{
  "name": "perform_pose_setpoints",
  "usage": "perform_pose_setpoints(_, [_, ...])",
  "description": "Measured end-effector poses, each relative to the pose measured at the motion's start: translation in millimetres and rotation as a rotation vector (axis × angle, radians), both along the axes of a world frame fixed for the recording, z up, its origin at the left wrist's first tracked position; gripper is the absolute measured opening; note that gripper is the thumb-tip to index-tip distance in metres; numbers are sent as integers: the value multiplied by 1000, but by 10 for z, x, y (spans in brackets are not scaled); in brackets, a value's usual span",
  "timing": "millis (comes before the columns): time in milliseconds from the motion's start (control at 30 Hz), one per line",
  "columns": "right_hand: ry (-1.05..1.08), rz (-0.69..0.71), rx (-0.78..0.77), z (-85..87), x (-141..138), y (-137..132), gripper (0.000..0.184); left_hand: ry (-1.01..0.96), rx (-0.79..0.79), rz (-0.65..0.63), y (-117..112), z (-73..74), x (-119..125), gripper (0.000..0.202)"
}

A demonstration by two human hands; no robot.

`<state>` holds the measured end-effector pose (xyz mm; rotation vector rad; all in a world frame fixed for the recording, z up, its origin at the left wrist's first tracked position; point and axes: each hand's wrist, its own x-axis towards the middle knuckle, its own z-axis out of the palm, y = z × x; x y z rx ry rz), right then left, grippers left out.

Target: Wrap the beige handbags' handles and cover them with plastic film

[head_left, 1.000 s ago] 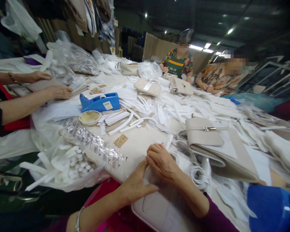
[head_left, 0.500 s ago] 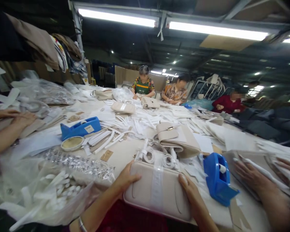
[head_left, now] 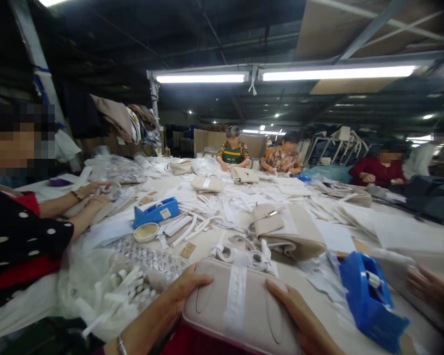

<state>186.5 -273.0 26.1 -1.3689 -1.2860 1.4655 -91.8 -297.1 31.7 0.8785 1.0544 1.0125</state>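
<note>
A beige handbag point(head_left: 214, 305) lies tilted towards me at the table's near edge, with a translucent white strip point(head_left: 237, 291) across its middle. My left hand point(head_left: 187, 291) grips its left end, thumb on top. My right hand point(head_left: 288, 301) is closed on the right side, thumb pressing the upper face; the fingers under the bag are hidden. White-wrapped straps point(head_left: 257, 259) curl at the bag's far edge. Just beyond stands another beige bag point(head_left: 292, 231) with a flap and metal clasp.
One blue tape dispenser point(head_left: 370, 301) stands to the right, another point(head_left: 157, 213) at left beside a tape roll point(head_left: 146, 231). A plastic bag of white pieces point(head_left: 122, 296) sits at left. Co-workers' hands point(head_left: 92, 197) work at left, others point(head_left: 429, 286) at right. People point(head_left: 233, 153) sit across the table.
The view has swung left and up, bringing the left co-worker into sight. Both my hands still hold the handbag, now closer to my body. The right co-worker's hands appear farther right.
</note>
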Motion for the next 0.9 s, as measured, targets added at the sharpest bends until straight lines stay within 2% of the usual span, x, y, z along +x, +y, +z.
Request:
perform_pose_setpoints(67, [-56,-42,36,136,-69,169,40,-60,-53,61,185,-18,-93,60])
perform_pose_setpoints(133, [-51,-60,55,322,-143,443,43,-85,-50,91,426,50,-205,63])
perform_pose_setpoints(200, [-16,-35,49,551,-241,830,48,-83,-20,124,740,220,-330,64])
perform_pose_setpoints(267, [24,9,38,791,-369,1323,51,-52,26,165,1152,451,-460,62])
perform_pose_setpoints(367, [80,26,63,1084,-608,2199,51,-16,84,188,1960,776,-676,60])
perform_pose_setpoints(500, [160,38,117,1293,-994,3412,41,40,130,183,3191,1039,-1040,61])
perform_pose_setpoints(633, [231,25,153,1414,-1461,4533,34,127,195,193,4309,1260,-1495,57])
perform_pose_setpoints(800, [246,-40,246,1538,-2137,5858,44,179,224,219,5533,1559,-2113,58])
perform_pose_setpoints(900, [194,-68,280,1482,-2493,6544,47,232,239,254,6197,1564,-2429,58])
